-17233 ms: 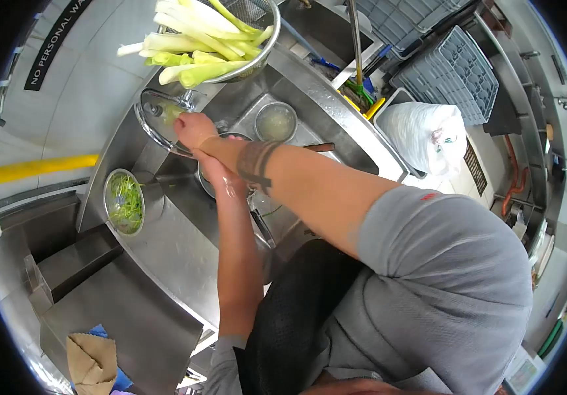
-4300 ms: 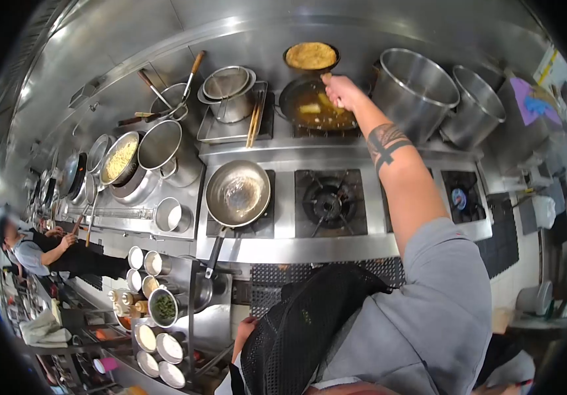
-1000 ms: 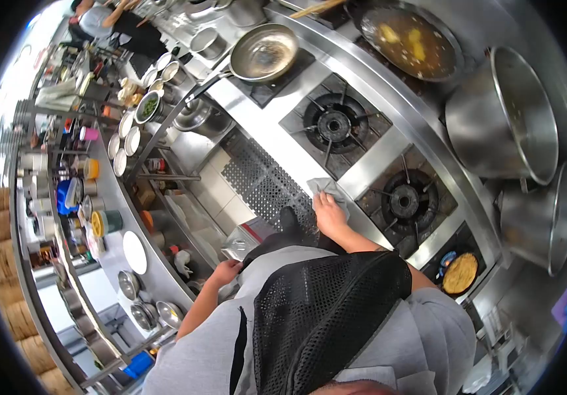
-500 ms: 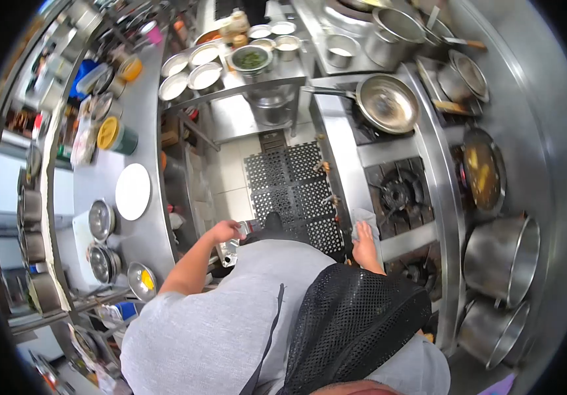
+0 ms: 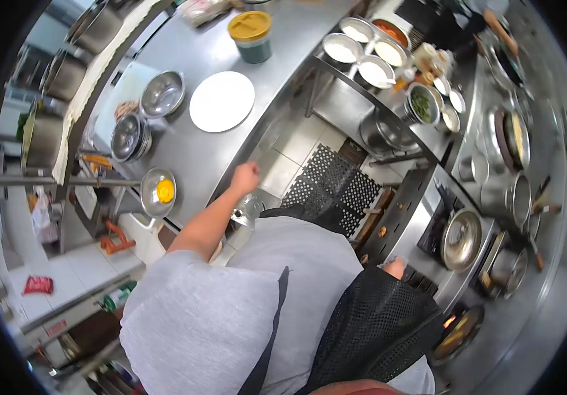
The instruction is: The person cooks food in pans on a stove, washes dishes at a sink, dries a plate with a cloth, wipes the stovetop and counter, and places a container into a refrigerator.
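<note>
My left hand (image 5: 246, 178) is in a loose fist beside the front edge of the steel counter (image 5: 194, 172), with nothing visible in it. Below it, near my waist, a shiny metal container (image 5: 249, 209) shows in part. My right hand (image 5: 395, 267) is near the front of the stove (image 5: 428, 217). Black mesh fabric covers most of it, so its fingers and anything they hold are hidden. On the counter nearest my left hand are a white plate (image 5: 222, 102) and a steel bowl with yellow contents (image 5: 158, 192).
Steel bowls (image 5: 163, 94) and a yellow-lidded tub (image 5: 250, 36) stand on the counter. A frying pan (image 5: 461, 240) sits on the stove, with flame near another pan (image 5: 461, 334). A perforated black mat (image 5: 323, 174) covers the floor. At top right, another person's arm (image 5: 500, 31) reaches over a pan.
My view and body have turned left towards the counter. My right hand, earlier flat on a grey cloth at the stove edge, is now mostly hidden. The co-worker's arm has come into view.
</note>
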